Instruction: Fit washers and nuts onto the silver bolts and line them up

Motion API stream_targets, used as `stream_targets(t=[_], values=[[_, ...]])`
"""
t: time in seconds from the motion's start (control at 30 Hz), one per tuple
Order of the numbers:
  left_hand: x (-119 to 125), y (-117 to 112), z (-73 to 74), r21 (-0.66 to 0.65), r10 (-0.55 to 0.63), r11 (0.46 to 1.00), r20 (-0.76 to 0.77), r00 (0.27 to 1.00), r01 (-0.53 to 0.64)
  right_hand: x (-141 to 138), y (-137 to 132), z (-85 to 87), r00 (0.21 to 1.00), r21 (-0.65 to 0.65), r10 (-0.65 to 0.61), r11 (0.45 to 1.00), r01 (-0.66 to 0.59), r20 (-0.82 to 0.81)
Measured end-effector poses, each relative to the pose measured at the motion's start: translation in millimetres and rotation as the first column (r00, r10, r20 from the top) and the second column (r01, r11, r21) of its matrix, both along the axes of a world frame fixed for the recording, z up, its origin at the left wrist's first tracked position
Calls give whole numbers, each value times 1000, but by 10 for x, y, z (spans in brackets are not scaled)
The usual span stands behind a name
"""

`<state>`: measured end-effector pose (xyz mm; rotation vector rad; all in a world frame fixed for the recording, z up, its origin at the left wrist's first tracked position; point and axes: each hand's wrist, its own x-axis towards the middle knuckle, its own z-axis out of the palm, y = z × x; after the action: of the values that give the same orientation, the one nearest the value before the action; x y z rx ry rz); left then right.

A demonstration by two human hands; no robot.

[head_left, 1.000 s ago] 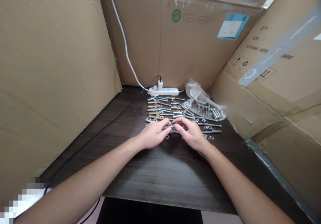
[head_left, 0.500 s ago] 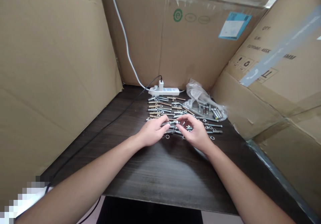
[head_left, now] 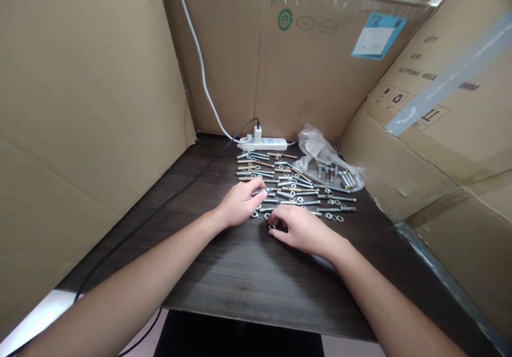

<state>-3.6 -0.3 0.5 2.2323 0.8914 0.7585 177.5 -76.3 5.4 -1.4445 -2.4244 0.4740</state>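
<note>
My left hand (head_left: 241, 203) is closed, thumb and forefinger pinching a silver bolt (head_left: 264, 191) above the rows of hardware. Most of that bolt is hidden by the fingers. Lower and to the right, my right hand (head_left: 300, 230) is at the table surface, its thumb and forefinger closed around a small metal nut (head_left: 272, 227). Beyond both hands lie silver and brass-coloured bolts (head_left: 298, 193) in rough rows. Nuts and flat washers (head_left: 340, 219) are scattered among them, and another washer (head_left: 266, 216) lies just beyond my right fingertips.
A white power strip (head_left: 264, 143) with a plugged-in charger stands at the back. Right of it is a clear plastic bag (head_left: 320, 151) with metal sleeves inside. A black cable (head_left: 176, 190) crosses the dark table (head_left: 240, 282). Cardboard walls (head_left: 224, 63) enclose three sides.
My right hand has moved away from my left, down and slightly left to the table surface, where it is at a nut. My left hand still pinches the bolt, shifted slightly left.
</note>
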Motion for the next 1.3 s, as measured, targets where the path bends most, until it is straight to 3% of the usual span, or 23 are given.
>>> stream_targets(t=[0.2,0.33,0.53,1.3], values=[[-2,7,-44,-7,-19,1000,-14,1000,18,66,35,41,999,13,-49,999,49,-16],[8,-18,-43,-9,-62,998,-44,997,62,140,70,88,972,157,-161,969,188,-171],[21,-65,-14,-28,-138,990,-59,989,137,134,90,32,945,267,-58,952,150,-323],[20,-112,32,-40,-190,982,-76,979,187,101,79,-10,927,230,-33,965,127,-374]])
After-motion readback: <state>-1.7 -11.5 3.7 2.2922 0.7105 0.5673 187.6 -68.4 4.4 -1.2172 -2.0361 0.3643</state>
